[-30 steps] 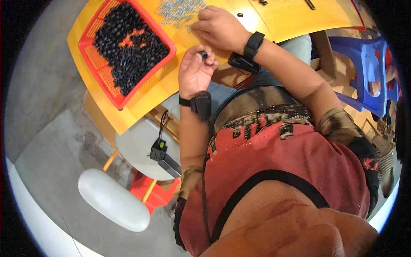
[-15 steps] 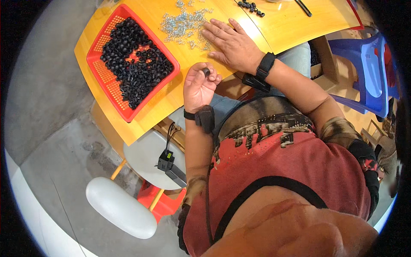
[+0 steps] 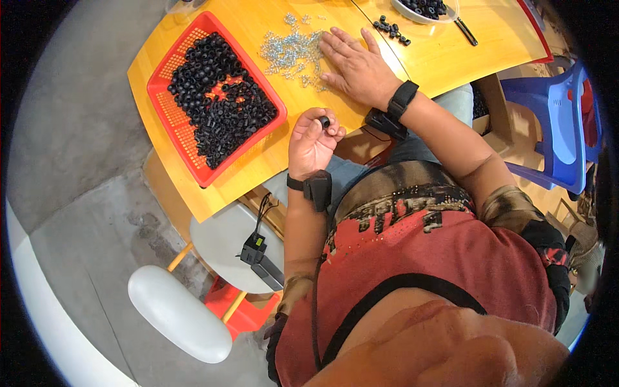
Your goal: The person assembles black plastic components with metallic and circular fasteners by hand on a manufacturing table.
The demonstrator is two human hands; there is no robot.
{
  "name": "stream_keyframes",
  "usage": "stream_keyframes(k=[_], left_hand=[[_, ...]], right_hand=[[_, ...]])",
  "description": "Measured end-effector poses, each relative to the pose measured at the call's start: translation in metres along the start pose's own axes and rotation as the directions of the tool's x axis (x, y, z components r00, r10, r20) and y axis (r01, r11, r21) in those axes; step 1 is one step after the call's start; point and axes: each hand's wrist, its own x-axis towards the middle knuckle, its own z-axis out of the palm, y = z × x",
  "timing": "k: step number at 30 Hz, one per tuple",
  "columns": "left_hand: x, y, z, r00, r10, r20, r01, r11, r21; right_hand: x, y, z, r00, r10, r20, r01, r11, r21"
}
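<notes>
My left hand (image 3: pixel 314 145) is closed over the table's near edge, pinching a small black cylindrical knob (image 3: pixel 324 121) between thumb and fingers. A dark hole shows in the end of the knob. My right hand (image 3: pixel 362 72) lies palm down on the yellow table (image 3: pixel 255 169), fingers stretched out. Its fingertips reach the right edge of a spread of small shiny metal screws (image 3: pixel 290 53). Left of both hands stands a red plastic basket (image 3: pixel 171 122) holding a heap of black knobs and smaller black pieces (image 3: pixel 225 119).
Beyond my right hand lie several loose black pieces (image 3: pixel 392 29), a bowl (image 3: pixel 416 17) of similar parts and a black pen-like tool (image 3: pixel 465 31). A blue plastic stool (image 3: pixel 548 122) stands at right. A grey-seated chair (image 3: pixel 180 314) with a black device (image 3: pixel 255 250) is at lower left.
The view has shifted, so the table and basket sit lower and farther right, and more of the bowl shows. My left hand has turned the knob slightly. My right hand stays flat.
</notes>
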Motion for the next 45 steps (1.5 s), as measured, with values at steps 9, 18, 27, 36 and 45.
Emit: stream_keyframes(k=[9, 18, 27, 36, 45], left_hand=[[0.001, 0.001, 0.001, 1.000, -0.001, 0.002, 0.001, 1.000, 0.001], [-0.001, 0.000, 0.002, 1.000, 0.000, 0.009, 0.000, 1.000, 0.010], [-0.003, 0.002, 0.003, 1.000, -0.013, -0.005, 0.014, 1.000, 0.022], [-0.004, 0.001, 0.001, 1.000, -0.003, -0.016, 0.003, 0.999, 0.036], [-0.003, 0.003, -0.001, 1.000, 0.001, 0.004, -0.001, 1.000, 0.030]], right_hand=[[-0.010, 0.023, -0.003, 0.992, -0.001, -0.125, 0.015, 0.993, 0.115], [0.028, 0.047, 0.002, 0.950, 0.036, -0.311, 0.042, 0.970, 0.241], [0.034, 0.024, -0.011, 0.950, 0.178, -0.258, -0.074, 0.927, 0.367], [0.028, 0.029, -0.010, 0.940, 0.215, -0.267, -0.089, 0.906, 0.415], [0.021, 0.033, -0.011, 0.955, 0.195, -0.223, -0.088, 0.905, 0.416]])
